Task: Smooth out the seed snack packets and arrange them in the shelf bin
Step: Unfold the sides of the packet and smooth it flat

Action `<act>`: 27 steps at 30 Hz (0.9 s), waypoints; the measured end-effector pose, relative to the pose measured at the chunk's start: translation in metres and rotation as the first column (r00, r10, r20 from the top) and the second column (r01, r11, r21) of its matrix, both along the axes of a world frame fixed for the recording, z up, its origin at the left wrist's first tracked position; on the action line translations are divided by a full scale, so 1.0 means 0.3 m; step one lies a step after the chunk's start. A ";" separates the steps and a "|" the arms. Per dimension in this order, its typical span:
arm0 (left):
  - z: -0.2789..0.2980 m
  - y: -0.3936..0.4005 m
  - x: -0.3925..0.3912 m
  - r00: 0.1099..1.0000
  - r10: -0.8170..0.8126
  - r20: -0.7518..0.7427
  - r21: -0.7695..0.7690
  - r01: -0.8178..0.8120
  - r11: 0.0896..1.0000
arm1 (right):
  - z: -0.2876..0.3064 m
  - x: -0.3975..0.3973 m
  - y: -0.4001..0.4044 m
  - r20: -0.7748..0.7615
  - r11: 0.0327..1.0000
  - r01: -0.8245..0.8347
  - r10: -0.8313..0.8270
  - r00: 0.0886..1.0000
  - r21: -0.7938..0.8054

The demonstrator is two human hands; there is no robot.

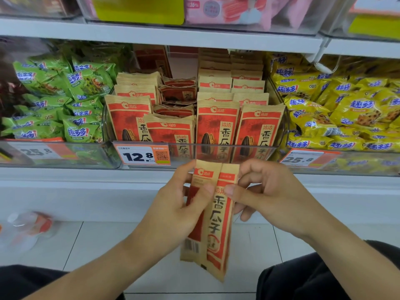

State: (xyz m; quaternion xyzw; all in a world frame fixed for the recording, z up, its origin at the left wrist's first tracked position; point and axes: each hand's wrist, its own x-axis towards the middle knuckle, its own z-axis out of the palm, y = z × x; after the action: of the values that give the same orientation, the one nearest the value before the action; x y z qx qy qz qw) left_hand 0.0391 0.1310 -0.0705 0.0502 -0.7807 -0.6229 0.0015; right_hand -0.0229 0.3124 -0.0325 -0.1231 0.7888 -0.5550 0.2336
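1. My left hand (184,204) and right hand (266,195) both pinch one seed packet (213,215), folded lengthwise, thumbs meeting at its crease.
2. The packet hangs upright just below the clear bin (194,151), its top edge overlapping the bin's front lip.
3. Inside the bin, upright packets (218,122) fill the right rows; tumbled ones (178,94) lie middle-left, with a gap behind them.

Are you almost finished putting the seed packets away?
Partly. Done: neat upright rows already stand on the right of the clear bin. In hand: the left hand and right hand pinch one folded seed packet in front of the shelf. Left: the jumbled packets lying flat mid-bin need straightening, and this packet must go in.
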 end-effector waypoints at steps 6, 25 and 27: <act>0.003 -0.002 0.004 0.999 -0.038 0.000 -0.123 0.038 0.992 | -0.012 0.016 -0.013 0.001 0.998 -0.046 0.046 0.999 -0.047; -0.031 0.008 0.000 0.998 -0.047 0.045 -0.116 0.052 0.992 | -0.006 0.011 -0.019 -0.049 0.999 -0.031 0.029 0.998 -0.042; -0.017 0.006 -0.003 0.999 -0.035 0.031 -0.077 0.037 0.996 | -0.004 0.013 -0.019 -0.049 0.998 0.004 -0.007 0.999 -0.059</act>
State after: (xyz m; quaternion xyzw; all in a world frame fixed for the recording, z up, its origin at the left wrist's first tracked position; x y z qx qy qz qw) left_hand 0.0384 0.1329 -0.0756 0.0450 -0.8051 -0.5911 -0.0194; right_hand -0.0191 0.3067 -0.0338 -0.1413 0.7779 -0.5756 0.2090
